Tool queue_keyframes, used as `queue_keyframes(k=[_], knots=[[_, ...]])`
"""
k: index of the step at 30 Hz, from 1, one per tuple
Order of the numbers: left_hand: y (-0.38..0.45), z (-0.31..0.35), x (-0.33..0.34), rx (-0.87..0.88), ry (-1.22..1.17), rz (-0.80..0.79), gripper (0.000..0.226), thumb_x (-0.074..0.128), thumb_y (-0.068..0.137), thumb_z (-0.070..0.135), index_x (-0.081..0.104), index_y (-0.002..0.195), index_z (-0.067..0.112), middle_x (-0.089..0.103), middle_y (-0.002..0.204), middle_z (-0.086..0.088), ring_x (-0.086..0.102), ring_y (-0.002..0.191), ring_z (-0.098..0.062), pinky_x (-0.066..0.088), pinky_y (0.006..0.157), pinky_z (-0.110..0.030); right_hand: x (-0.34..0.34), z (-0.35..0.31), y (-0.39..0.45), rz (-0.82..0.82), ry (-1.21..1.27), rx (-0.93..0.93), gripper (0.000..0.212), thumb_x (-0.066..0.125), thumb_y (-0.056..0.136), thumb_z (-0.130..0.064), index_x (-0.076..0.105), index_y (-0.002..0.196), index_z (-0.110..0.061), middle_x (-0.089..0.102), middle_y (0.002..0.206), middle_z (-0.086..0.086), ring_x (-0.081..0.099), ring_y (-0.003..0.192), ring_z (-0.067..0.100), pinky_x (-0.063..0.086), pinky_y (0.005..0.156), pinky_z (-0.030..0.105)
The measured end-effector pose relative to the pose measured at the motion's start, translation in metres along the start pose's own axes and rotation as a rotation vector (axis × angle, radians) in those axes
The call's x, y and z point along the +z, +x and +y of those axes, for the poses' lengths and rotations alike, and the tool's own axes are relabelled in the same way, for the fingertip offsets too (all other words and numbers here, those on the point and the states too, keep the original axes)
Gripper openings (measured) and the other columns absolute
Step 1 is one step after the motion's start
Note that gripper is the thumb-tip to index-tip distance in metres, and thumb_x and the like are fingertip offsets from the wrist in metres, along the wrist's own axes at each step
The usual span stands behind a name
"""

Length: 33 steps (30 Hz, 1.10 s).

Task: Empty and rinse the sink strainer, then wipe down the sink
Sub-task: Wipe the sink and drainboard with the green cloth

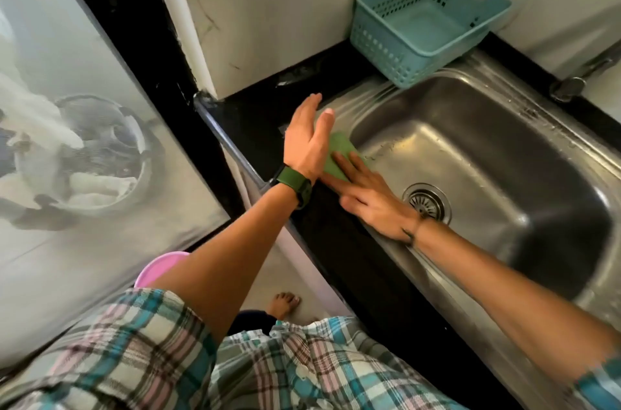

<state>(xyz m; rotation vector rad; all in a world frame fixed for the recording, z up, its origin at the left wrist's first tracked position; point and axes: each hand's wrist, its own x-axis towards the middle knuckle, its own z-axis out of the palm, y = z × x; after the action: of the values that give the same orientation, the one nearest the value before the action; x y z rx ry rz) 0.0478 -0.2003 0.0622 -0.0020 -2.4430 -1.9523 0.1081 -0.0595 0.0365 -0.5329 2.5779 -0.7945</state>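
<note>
Right hand (371, 199) lay flat, fingers straight and slightly spread, pressing a green cloth (339, 154) onto the front-left rim of the steel sink (487, 154), right at the corner where rim met the black counter (268, 107). Cloth was mostly covered by the fingers; only its far end showed, partly tucked under the left hand. Left hand (311, 137) was held above the rim with fingers straight and together, thumb apart, palm turned toward the cloth; could not tell whether it touched the cloth or rim. It gripped nothing. Green watch (295, 186) sat on the left wrist. Sink strainer (426, 201) sat in the drain at the basin bottom, just beyond the right wrist, partly hidden by it; contents too small to tell. Basin looked wet, with droplets along the far rim. Teal plastic basket (426, 23) sat tilted at the back-left corner, one end resting on the sink rim, against the marble-look wall (268, 6). Tap (571, 83) was partly visible at the right edge. Pink bowl (158, 267) sat low on the floor side, mostly hidden behind the left forearm. Plaid shirt (168, 359) filled the bottom; a bare foot (285, 303) showed on the floor.
</note>
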Motion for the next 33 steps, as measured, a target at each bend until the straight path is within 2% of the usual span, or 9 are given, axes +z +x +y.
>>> queue_keyframes(k=[8,11,13,15,18,21,27,30,33], knots=[[0.000,-0.004,0.004,0.049,0.163,0.010,0.041,0.040,0.095,0.020,0.041,0.134,0.007,0.031,0.149,-0.012,0.026,0.139,-0.022,0.013,0.117,-0.042,-0.001,-0.020,0.056,0.092,-0.085,0.130,0.054,0.029,0.098,-0.039,0.005,0.146,-0.035,-0.005,0.158,-0.008,-0.015,0.144,0.016,0.000,0.114,0.059],[-0.003,-0.004,0.006,0.054,0.214,-0.016,0.042,0.040,0.095,0.022,0.042,0.134,0.006,0.032,0.148,-0.011,0.026,0.139,-0.023,0.015,0.117,-0.041,0.002,-0.023,0.027,0.084,-0.056,0.100,0.051,0.032,0.099,-0.027,0.013,0.146,-0.028,0.004,0.158,-0.002,-0.006,0.145,0.021,0.006,0.118,0.050],[-0.003,-0.004,0.006,0.053,0.236,-0.038,0.042,0.041,0.095,0.023,0.042,0.134,0.007,0.032,0.148,-0.011,0.025,0.139,-0.025,0.015,0.116,-0.041,0.007,-0.017,-0.017,0.084,0.002,0.080,0.051,0.033,0.099,-0.020,0.013,0.146,-0.025,0.006,0.158,0.001,-0.004,0.145,0.020,-0.003,0.118,0.032],[-0.003,-0.006,0.006,0.066,0.272,-0.073,0.043,0.040,0.096,0.024,0.040,0.135,0.008,0.031,0.149,-0.011,0.023,0.140,-0.026,0.014,0.117,-0.040,0.015,-0.007,-0.074,0.074,0.059,0.114,0.050,0.033,0.100,-0.024,0.010,0.143,-0.034,0.003,0.157,-0.006,-0.006,0.144,0.011,-0.005,0.116,0.024],[-0.004,-0.007,0.005,0.084,0.279,-0.092,0.043,0.038,0.096,0.025,0.039,0.136,0.009,0.031,0.149,-0.010,0.023,0.140,-0.024,0.015,0.117,-0.037,0.025,0.008,-0.152,0.010,0.061,0.183,0.046,0.026,0.096,-0.038,0.005,0.134,-0.054,-0.003,0.152,-0.025,-0.010,0.141,-0.003,0.001,0.120,0.035],[-0.004,-0.006,0.005,0.105,0.258,-0.095,0.042,0.039,0.096,0.023,0.039,0.136,0.008,0.034,0.147,-0.010,0.027,0.138,-0.021,0.016,0.112,-0.026,0.025,0.018,-0.183,-0.011,0.069,0.184,0.049,0.025,0.090,-0.039,0.009,0.133,-0.054,-0.001,0.149,-0.031,-0.010,0.139,-0.009,0.002,0.120,0.038],[-0.001,-0.008,0.007,0.119,0.219,-0.129,0.042,0.039,0.096,0.023,0.040,0.135,0.009,0.039,0.144,-0.010,0.033,0.134,-0.019,0.019,0.101,-0.012,0.016,0.011,-0.128,-0.050,0.111,0.167,0.047,0.025,0.091,-0.043,0.006,0.131,-0.059,-0.009,0.146,-0.033,-0.013,0.139,-0.004,0.000,0.117,0.027],[0.000,-0.006,0.008,0.147,0.257,-0.181,0.046,0.038,0.094,0.029,0.041,0.135,0.007,0.040,0.143,-0.012,0.034,0.134,-0.022,0.021,0.103,-0.016,0.010,0.001,-0.066,0.036,0.146,0.072,0.047,0.029,0.098,-0.031,0.009,0.137,-0.046,-0.006,0.147,-0.022,-0.014,0.137,0.000,-0.013,0.112,0.013],[-0.004,-0.005,0.007,0.156,0.240,-0.207,0.058,0.033,0.085,0.037,0.041,0.134,0.008,0.039,0.144,-0.012,0.033,0.135,-0.022,0.021,0.113,-0.029,0.008,-0.006,0.006,0.087,0.106,0.134,0.049,0.027,0.098,-0.038,0.008,0.144,-0.042,-0.007,0.157,-0.009,-0.017,0.142,0.018,-0.006,0.118,0.036]])
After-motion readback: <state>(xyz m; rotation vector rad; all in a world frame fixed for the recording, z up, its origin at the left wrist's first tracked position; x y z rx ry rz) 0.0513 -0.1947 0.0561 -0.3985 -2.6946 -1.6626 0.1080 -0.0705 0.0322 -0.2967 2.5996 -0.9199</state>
